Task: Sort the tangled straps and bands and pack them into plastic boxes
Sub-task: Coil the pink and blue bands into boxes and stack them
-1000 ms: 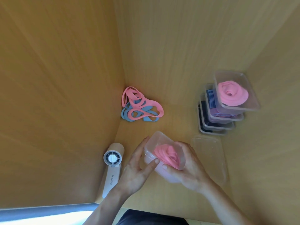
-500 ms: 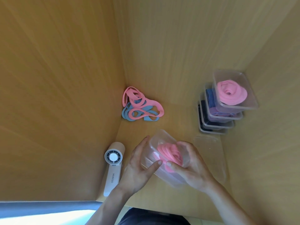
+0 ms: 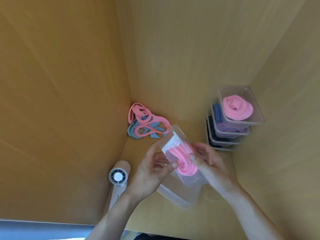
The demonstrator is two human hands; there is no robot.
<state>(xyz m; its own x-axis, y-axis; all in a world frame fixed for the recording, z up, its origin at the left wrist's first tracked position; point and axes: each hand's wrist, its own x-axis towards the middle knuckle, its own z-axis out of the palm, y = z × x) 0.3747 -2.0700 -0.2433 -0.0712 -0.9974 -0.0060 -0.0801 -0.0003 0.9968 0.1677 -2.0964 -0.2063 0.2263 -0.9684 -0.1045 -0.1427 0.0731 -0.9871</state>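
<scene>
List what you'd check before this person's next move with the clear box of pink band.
1. Clear plastic box gripped by left hand and right hand: ok.
2. Coiled pink band inside it: ok.
3. Box closed: cannot tell.
4. Stack of filled clear boxes upright: ok.
5. Tangled pink and blue bands sorted: not ok.

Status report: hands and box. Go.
Left hand and right hand grip clear box, tilted. Pink band coiled inside. Pink and blue tangle unsorted in corner, apart from box.
</scene>
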